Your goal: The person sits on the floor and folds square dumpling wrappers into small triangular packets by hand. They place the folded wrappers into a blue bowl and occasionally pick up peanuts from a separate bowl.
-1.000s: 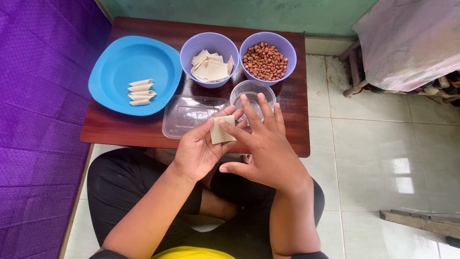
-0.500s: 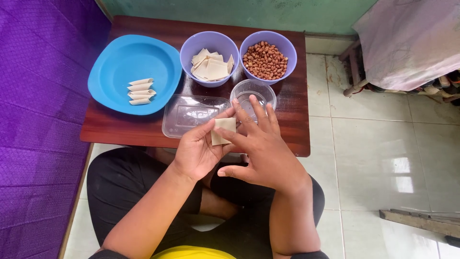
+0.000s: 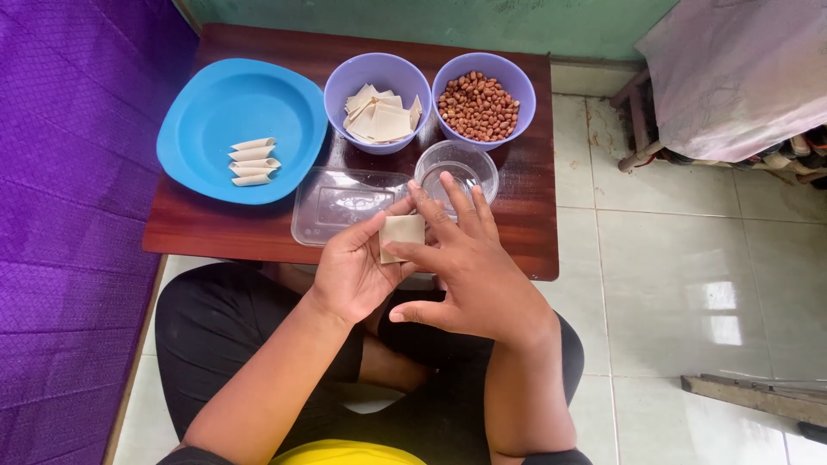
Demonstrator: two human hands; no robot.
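Clear tray [image 3: 340, 207] and glass bowl [image 3: 461, 164] crowd the near table edge; bare wood [image 3: 527, 232] rightward lies open.
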